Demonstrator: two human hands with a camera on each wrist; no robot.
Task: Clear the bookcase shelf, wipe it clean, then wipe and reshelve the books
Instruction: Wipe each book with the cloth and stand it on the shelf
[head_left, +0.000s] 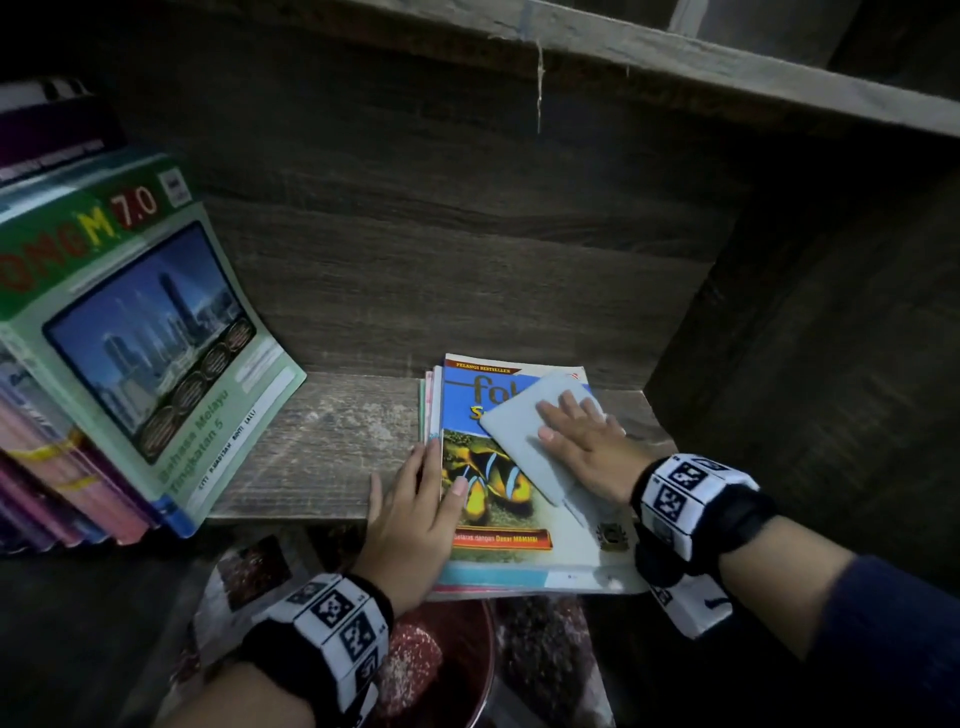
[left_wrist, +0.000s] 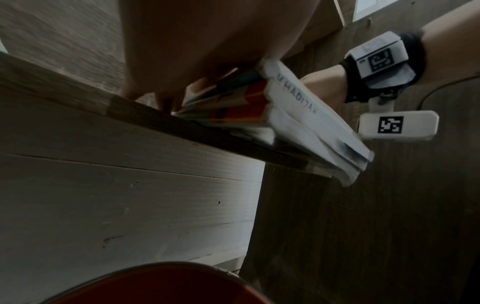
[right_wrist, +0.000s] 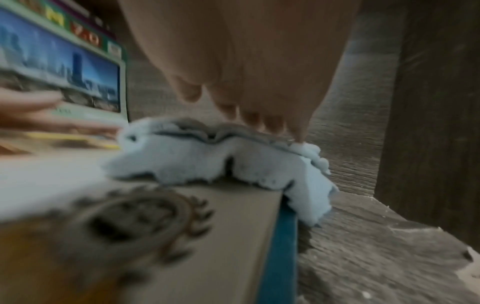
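A small stack of books (head_left: 483, 493) lies flat on the dusty wooden shelf (head_left: 322, 441), its near end sticking out past the front edge; the top cover shows a clownfish. My right hand (head_left: 576, 441) lies flat on a pale blue cloth (head_left: 524, 436) and presses it onto that cover; the cloth (right_wrist: 207, 156) bunches under the fingers (right_wrist: 272, 121). My left hand (head_left: 415, 504) rests with straight fingers on the stack's left edge. From below, the stack (left_wrist: 298, 123) overhangs the shelf edge under the left hand (left_wrist: 197, 51).
A row of books (head_left: 104, 338) leans at the left, a green one with a city photo in front. The bookcase side wall (head_left: 810, 338) stands close on the right. Below the shelf sits a red bowl (head_left: 447, 665).
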